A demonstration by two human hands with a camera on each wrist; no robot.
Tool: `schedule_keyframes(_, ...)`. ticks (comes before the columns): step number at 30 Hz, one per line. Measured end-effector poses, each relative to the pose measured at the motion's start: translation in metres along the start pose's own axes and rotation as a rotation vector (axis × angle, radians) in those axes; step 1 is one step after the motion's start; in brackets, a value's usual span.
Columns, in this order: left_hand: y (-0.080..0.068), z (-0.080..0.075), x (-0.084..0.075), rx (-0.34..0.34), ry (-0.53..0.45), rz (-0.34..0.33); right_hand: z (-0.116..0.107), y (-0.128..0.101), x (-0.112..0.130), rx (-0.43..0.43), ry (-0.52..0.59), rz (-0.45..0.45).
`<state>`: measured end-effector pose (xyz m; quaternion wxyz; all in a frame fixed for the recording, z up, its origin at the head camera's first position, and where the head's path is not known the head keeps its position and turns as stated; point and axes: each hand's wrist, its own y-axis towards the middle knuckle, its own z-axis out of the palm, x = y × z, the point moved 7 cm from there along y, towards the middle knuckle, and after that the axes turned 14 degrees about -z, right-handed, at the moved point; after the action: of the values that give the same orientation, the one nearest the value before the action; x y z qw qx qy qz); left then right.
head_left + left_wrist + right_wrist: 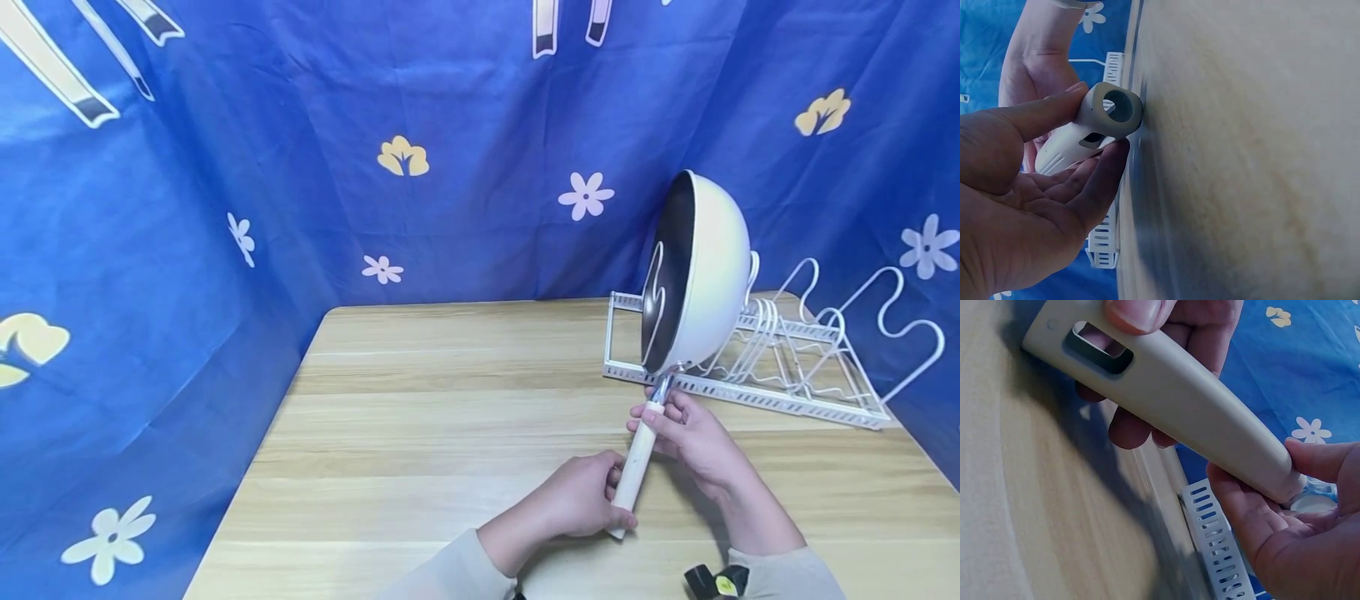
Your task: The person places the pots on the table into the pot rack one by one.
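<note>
A white pan (pixel 714 275) with a dark inside stands on its side in the left part of a white wire rack (pixel 780 402), its opening turned left. Its pale handle (pixel 636 468) slants down toward the front of the table. My left hand (pixel 581 497) holds the handle's lower end; in the left wrist view the thumb and fingers (pixel 1107 175) pinch it near the hollow tip. My right hand (pixel 697 437) grips the handle's upper end beside the metal neck (pixel 662 388), thumb and fingers on opposite sides in the right wrist view.
The rack's empty wire loops (pixel 825 325) rise to the right of the pan, one leaning out past the right table edge. A wooden table (pixel 435 417) lies under everything. Blue patterned cloth (pixel 465 208) hangs behind it and along the left side.
</note>
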<state>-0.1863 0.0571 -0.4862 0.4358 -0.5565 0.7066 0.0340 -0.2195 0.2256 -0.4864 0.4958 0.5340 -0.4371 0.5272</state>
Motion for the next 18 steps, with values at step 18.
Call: schedule_keyframes(18,-0.014,-0.007,-0.003,-0.229,0.442,0.119,-0.013,0.007,0.02,-0.026,-0.844,-0.041)
